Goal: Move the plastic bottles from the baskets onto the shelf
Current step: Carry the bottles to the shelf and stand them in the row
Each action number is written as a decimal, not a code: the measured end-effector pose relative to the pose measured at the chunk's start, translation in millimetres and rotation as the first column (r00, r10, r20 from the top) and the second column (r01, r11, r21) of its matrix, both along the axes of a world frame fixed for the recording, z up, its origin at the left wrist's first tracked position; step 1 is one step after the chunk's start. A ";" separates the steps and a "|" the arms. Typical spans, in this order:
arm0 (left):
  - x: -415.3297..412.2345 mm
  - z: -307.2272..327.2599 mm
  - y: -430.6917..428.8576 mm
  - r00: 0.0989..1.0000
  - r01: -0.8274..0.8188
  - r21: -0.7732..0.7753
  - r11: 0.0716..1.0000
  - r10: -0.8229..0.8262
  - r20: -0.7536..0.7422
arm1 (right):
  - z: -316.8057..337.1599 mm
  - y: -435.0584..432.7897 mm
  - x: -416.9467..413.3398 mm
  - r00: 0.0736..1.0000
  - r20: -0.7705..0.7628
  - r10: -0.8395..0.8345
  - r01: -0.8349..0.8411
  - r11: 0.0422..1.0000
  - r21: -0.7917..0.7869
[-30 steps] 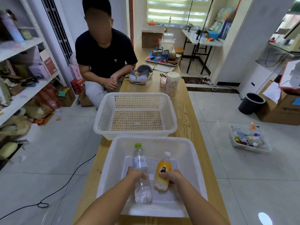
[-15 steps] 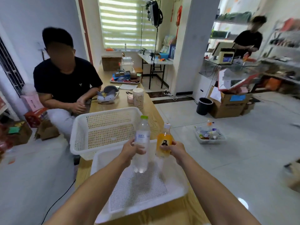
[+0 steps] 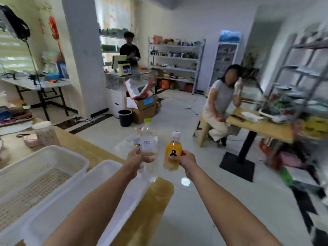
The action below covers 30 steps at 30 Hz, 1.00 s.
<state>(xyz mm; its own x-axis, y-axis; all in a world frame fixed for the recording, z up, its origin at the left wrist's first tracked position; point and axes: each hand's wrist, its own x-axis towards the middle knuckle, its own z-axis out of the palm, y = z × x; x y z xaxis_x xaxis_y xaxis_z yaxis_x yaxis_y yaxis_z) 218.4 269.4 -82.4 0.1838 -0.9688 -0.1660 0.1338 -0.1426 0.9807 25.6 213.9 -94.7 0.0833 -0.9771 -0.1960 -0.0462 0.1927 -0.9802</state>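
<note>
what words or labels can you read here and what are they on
No text reads clearly.
Clear bottle, in the left hand: blue print on its label, too blurred to read.
Orange bottle, in the right hand: a black figure, no legible letters.
Fridge at the back: blue top sign, too blurred.
</note>
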 end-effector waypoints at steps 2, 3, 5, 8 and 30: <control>-41.4 -0.9 3.4 0.993 0.116 -0.002 0.993 -0.116 -0.026 | 1.3 25.4 -42.4 0.992 0.007 -0.129 0.129 0.992 0.016; -62.5 -1.1 5.9 0.984 0.173 0.003 0.985 -0.173 -0.036 | 3.4 38.1 -64.1 0.983 0.012 -0.185 0.185 0.982 0.027; -102.9 -1.1 12.3 0.960 0.278 0.020 0.960 -0.277 -0.042 | 8.4 65.3 -105.4 0.961 0.010 -0.277 0.276 0.960 0.045; -165.9 0.8 23.9 0.902 0.432 0.030 0.901 -0.431 -0.035 | 17.6 112.4 -167.6 0.897 0.001 -0.442 0.442 0.897 0.024; -593.2 51.3 421.6 0.050 0.992 -0.118 0.053 -0.998 -0.031 | 65.7 677.4 -436.5 -0.046 0.011 -0.999 0.997 -0.046 -0.062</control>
<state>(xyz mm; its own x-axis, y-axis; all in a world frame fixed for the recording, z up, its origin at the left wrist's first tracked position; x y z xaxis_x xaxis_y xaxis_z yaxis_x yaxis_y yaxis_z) -374.8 691.0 -31.1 -0.9713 -0.2312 -0.0565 -0.0181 -0.1653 0.9861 -410.9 891.3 -29.0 -0.9902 -0.0394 -0.1339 0.1328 0.0293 -0.9907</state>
